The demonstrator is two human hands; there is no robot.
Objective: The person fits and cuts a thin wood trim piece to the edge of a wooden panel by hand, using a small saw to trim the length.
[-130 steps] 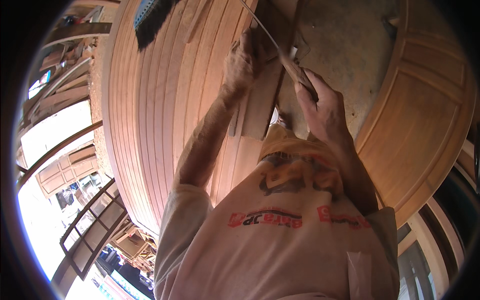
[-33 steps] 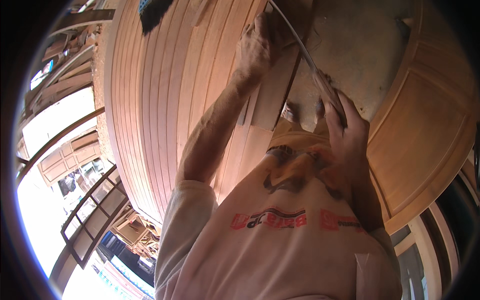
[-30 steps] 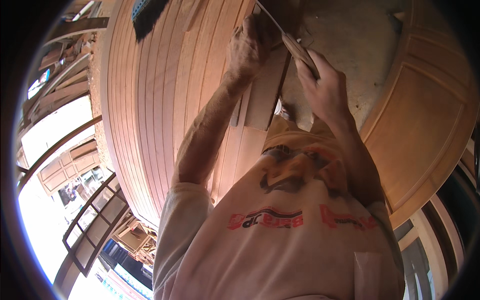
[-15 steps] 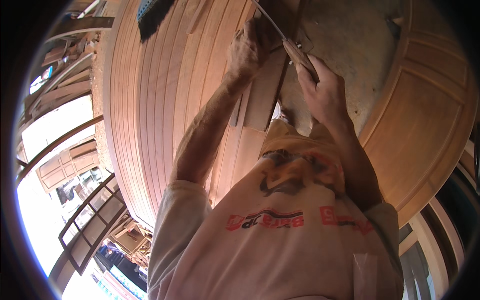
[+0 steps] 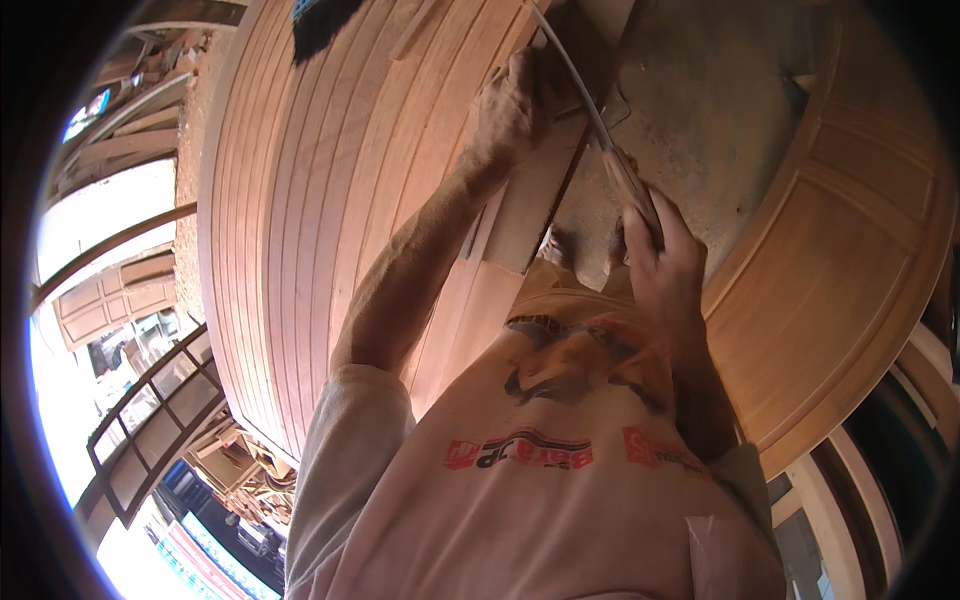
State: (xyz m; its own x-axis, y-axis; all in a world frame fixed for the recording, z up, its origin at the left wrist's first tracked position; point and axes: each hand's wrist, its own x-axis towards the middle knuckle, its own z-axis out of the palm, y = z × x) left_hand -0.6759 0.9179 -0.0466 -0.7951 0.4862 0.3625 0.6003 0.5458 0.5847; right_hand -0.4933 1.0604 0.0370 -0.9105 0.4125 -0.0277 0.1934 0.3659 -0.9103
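Observation:
My right hand point(image 5: 665, 255) is closed round the wooden handle point(image 5: 632, 183) of a tool with a long, thin metal blade point(image 5: 575, 75), which runs up past my left hand towards the top edge. My left hand point(image 5: 505, 115) is curled at a dark board point(image 5: 535, 200) lying along the right side of grooved, pinkish planks point(image 5: 300, 200); what its fingers grip is hidden. The blade lies just to the right of those fingers, over the dark wood; whether it touches the wood I cannot tell.
A blue brush with dark bristles point(image 5: 320, 30) lies on the planks. A panelled wooden door point(image 5: 830, 280) stands at the right. My feet point(image 5: 560, 245) show on the dusty concrete floor point(image 5: 700, 120). At the left are a dark grid frame point(image 5: 150, 420) and piles of timber point(image 5: 130, 130).
My right hand and the tool have gone back and forth, and since half a second ago have come down towards my body. My left hand stays at the board; the view has shifted slightly.

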